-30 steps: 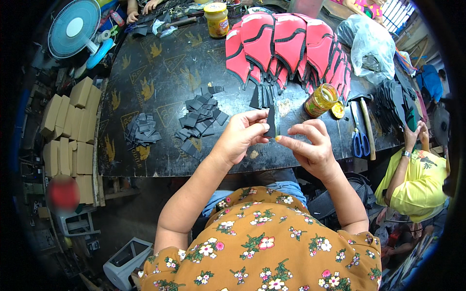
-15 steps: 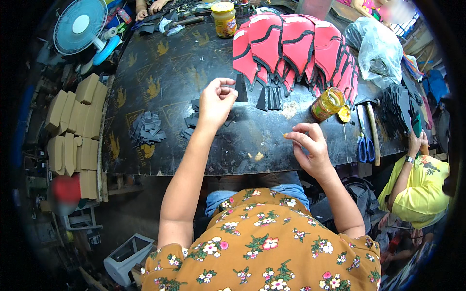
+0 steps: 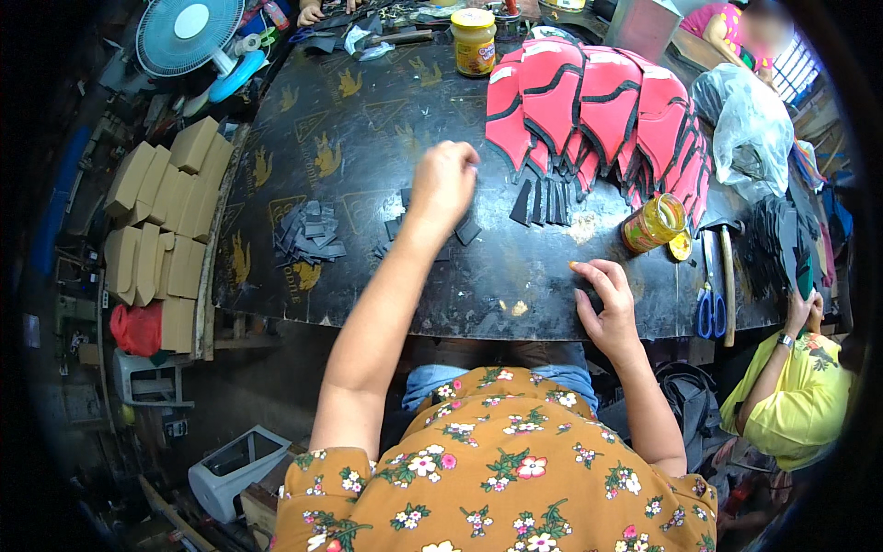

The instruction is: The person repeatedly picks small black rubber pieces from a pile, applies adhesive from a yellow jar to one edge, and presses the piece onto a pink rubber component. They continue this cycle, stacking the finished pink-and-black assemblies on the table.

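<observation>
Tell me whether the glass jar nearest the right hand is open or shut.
Open: the glass jar shows its uncovered mouth, and a yellow lid lies beside it.

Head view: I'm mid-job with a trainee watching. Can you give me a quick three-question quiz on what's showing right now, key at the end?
1. What colour are the handles of the scissors? a) red, b) blue, c) yellow
2. True or false: the open jar is nearer the right hand than the left hand.
3. Fill in: the ____ hand is over the dark scraps, partly hiding them from view.

Key: 1. b; 2. true; 3. left.
</observation>
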The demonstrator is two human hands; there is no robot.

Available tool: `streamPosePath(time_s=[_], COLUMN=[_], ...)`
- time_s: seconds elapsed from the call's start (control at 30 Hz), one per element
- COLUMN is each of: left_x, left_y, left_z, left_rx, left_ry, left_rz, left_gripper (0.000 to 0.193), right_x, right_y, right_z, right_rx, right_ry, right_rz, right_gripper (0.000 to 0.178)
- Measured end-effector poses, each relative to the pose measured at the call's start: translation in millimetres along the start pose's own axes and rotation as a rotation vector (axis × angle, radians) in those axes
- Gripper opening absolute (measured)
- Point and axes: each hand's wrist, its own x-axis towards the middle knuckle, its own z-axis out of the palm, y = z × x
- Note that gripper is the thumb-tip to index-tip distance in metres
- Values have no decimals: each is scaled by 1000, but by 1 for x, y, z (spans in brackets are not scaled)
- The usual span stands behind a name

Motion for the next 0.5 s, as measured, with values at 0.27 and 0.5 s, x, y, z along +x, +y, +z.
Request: streamPosePath(time_s=[0.27, 0.5], left_x=[20, 22], left_y=[-34, -26], left_z=[-23, -21], left_rx=[167, 387], left_ry=[-344, -376], left_rz=[36, 187], left_gripper=[31, 20], right_x=[11, 59], right_y=[-10, -6], right_z=[-29, -135], right_rx=[42, -659], right_ry=[49, 185], right_rz=[-6, -31], right_gripper=[43, 54])
